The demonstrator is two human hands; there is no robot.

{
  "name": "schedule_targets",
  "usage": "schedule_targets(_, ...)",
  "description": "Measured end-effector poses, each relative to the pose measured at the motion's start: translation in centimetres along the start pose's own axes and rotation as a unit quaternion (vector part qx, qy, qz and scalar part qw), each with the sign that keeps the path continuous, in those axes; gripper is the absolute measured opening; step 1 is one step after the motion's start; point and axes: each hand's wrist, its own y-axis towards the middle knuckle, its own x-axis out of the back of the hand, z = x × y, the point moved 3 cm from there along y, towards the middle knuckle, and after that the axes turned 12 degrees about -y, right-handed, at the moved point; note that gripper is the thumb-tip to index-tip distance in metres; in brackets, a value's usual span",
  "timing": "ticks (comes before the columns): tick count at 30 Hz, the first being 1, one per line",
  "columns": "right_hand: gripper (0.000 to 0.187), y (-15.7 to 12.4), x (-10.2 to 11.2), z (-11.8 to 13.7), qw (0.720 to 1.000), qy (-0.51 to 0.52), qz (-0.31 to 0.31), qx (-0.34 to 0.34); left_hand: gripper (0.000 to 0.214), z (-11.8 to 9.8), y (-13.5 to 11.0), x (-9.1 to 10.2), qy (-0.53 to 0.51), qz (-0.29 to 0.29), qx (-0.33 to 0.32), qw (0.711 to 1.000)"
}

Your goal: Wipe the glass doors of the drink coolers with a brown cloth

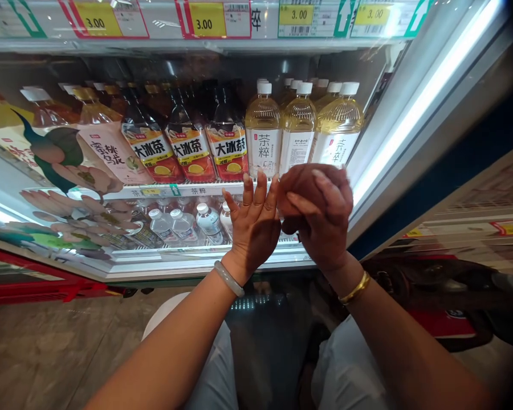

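Where the right hand (328,228) holds it, the brown cloth (297,177) looks bunched.

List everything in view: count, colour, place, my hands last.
Cloth: one, brown, centre right
Cooler: one, white and blue, ahead
Pale bottles: three in front, yellow, right
Dark bottles: three in front, black and orange, centre
Pink bottle: one in front, pink, left
Small bottles: at least four, clear, lower row
Price tags: at least four, yellow, top
Decal: one, pink and green, left
Trousers: one pair, pale, bottom
Bangle: one, grey, below centre
Bracelet: one, gold, lower right
Left hand: one, bare, centre
Right hand: one, bare, holding the cloth
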Motion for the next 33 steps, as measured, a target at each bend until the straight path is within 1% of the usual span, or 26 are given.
schedule_targets(2, 0.034, -0.4, 0.0, 0.7, 0.999, -0.005, 0.026, 0.017, 0.079, -0.2, 0.0, -0.2, -0.001, -0.007, -0.004, 1.0)
schedule_targets(4, 0.03, -0.5, 0.2, 0.2, 0.998, -0.014, 0.04, 0.038, 0.08, -0.4, 0.1, -0.3, -0.011, -0.01, -0.004, 1.0)
schedule_targets(7, 0.029, -0.1, 0.7, -2.1, 0.999, -0.022, 0.011, 0.03, 0.082, -0.6, 0.1, -0.3, -0.023, -0.002, -0.007, 1.0)
schedule_targets(9, 0.037, 0.2, 0.9, -3.3, 1.0, -0.016, -0.022, 0.013, 0.083, -0.6, 0.1, -0.3, -0.024, 0.01, -0.002, 1.0)
schedule_targets(10, 0.04, 0.2, 0.9, -3.5, 0.999, -0.012, -0.036, 0.006, 0.083, -0.7, 0.1, -0.3, -0.025, 0.014, 0.0, 1.0)
schedule_targets(12, 0.044, -0.1, 0.7, -3.1, 0.999, -0.007, -0.043, 0.001, 0.083, -0.8, 0.0, -0.4, -0.029, 0.017, -0.004, 0.999)
schedule_targets(14, 0.043, -0.6, 0.4, -2.2, 1.0, -0.003, -0.027, 0.007, 0.081, -0.9, -0.2, -0.6, -0.028, 0.011, -0.014, 0.999)
schedule_targets(17, 0.037, -1.2, 0.2, -1.5, 0.999, 0.007, 0.008, 0.048, 0.081, -1.1, -0.5, -1.0, -0.02, 0.001, -0.023, 1.0)
schedule_targets(20, 0.036, -1.2, 0.7, -2.6, 0.997, 0.013, 0.024, 0.075, 0.08, -1.5, -0.6, -1.3, -0.024, -0.002, -0.028, 0.999)
schedule_targets(22, 0.036, -1.1, 1.0, -3.7, 0.998, 0.004, 0.018, 0.065, 0.08, -1.8, -0.5, -1.4, -0.025, -0.001, -0.026, 0.999)
schedule_targets(24, 0.036, -1.1, 1.2, -4.2, 0.999, -0.01, 0.01, 0.044, 0.08, -2.0, -0.4, -1.5, -0.023, -0.002, -0.02, 1.0)
schedule_targets(27, 0.036, -1.7, 1.0, -3.4, 1.0, -0.013, 0.012, 0.022, 0.079, -2.5, -0.5, -1.9, -0.025, -0.013, -0.027, 0.999)
schedule_targets(30, 0.037, -2.4, 0.7, -2.4, 0.999, -0.001, 0.028, 0.024, 0.077, -2.9, -0.7, -2.5, -0.029, -0.027, -0.031, 0.999)
schedule_targets(33, 0.036, -2.3, 1.1, -3.3, 0.998, 0.007, 0.033, 0.051, 0.076, -3.3, -0.8, -2.9, -0.032, -0.032, -0.031, 0.998)
